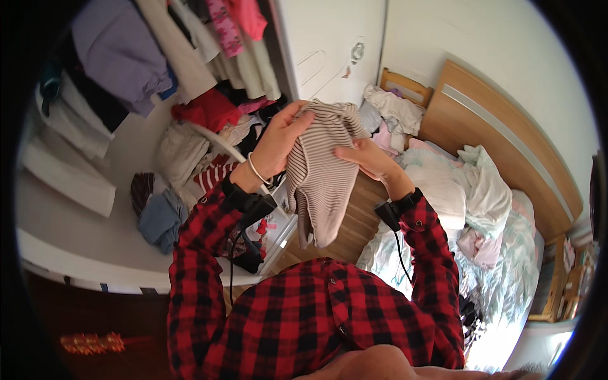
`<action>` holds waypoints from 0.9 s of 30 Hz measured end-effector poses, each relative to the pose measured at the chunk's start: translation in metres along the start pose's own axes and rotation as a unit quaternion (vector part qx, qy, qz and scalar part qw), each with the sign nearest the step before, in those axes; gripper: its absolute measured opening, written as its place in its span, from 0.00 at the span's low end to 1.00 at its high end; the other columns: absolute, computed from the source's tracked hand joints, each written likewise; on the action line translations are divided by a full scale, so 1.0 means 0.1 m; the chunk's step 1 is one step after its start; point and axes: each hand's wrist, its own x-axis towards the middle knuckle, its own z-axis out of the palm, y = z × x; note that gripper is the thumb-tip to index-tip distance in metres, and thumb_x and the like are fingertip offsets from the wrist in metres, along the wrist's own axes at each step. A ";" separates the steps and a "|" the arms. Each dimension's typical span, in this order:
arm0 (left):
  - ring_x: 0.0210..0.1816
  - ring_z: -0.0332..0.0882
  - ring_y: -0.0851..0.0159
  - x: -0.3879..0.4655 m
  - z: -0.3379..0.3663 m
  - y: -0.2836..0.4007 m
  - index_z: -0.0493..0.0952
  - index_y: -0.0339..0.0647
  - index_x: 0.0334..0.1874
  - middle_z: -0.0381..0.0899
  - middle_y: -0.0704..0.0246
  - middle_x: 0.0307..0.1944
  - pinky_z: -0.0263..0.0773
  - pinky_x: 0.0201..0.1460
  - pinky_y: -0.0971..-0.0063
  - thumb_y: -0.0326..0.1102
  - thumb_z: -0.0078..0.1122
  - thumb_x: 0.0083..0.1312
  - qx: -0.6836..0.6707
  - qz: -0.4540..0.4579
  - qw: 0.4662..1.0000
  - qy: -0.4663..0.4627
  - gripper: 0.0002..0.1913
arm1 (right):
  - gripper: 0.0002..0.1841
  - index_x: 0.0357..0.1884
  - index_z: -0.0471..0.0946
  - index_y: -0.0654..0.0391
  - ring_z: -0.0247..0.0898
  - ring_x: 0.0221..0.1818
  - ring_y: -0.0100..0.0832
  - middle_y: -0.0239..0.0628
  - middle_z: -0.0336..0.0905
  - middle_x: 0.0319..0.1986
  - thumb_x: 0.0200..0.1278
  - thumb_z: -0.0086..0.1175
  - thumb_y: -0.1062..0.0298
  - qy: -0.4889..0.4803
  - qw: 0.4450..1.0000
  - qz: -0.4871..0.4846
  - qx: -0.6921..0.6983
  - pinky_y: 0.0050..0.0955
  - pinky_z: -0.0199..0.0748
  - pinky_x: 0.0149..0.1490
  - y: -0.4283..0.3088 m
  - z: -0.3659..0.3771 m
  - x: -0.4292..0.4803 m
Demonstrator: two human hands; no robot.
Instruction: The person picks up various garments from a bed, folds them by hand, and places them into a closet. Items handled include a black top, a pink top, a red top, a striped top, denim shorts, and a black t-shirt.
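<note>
A striped knit garment [325, 175], light with thin dark stripes, hangs in front of my chest, held up by both hands. My left hand [280, 140] grips its upper left edge, thumb on top, and wears a white bangle at the wrist. On the garment's right side, my right hand [368, 159] pinches the fabric with the thumb in front. The garment looks partly folded, and its lower end dangles free over the floor. Black straps with small devices and cables circle both wrists, over the cuffs of a red and black checked shirt [304, 318].
At left, an open wardrobe [190, 275] holds hanging clothes [123, 52] and piled clothes [183, 152], with blue denim [161, 221] on its floor. An unmade bed [517, 237] with a wooden headboard [498, 137] stands at right. A wooden chair [406, 85] bears clothes. Wood flooring [356, 223] shows between.
</note>
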 end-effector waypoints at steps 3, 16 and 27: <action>0.42 0.80 0.72 -0.20 0.05 0.09 0.74 0.35 0.46 0.81 0.69 0.42 0.76 0.48 0.78 0.37 0.51 0.73 -0.105 -0.093 0.990 0.000 0.11 | 0.35 0.68 0.63 0.60 0.68 0.60 0.31 0.37 0.70 0.61 0.67 0.55 0.46 -0.138 0.933 -0.105 0.316 0.31 0.65 0.65 0.28 0.08 0.12; 0.50 0.77 0.65 -1.22 -1.43 0.51 0.72 0.37 0.56 0.76 0.65 0.52 0.73 0.54 0.74 0.35 0.53 0.71 -0.065 0.067 0.958 0.271 0.14 | 0.34 0.67 0.63 0.62 0.66 0.62 0.32 0.39 0.69 0.61 0.67 0.56 0.51 -0.299 0.934 -0.047 0.192 0.33 0.62 0.67 0.96 1.02 0.35; 0.68 0.62 0.62 -2.66 -2.04 -1.10 0.58 0.39 0.72 0.65 0.66 0.68 0.54 0.73 0.69 0.49 0.38 0.77 0.061 -0.012 0.978 0.201 0.28 | 0.29 0.67 0.63 0.61 0.67 0.60 0.31 0.36 0.71 0.59 0.65 0.58 0.68 -0.200 0.954 -0.011 0.221 0.33 0.64 0.64 0.15 2.49 1.38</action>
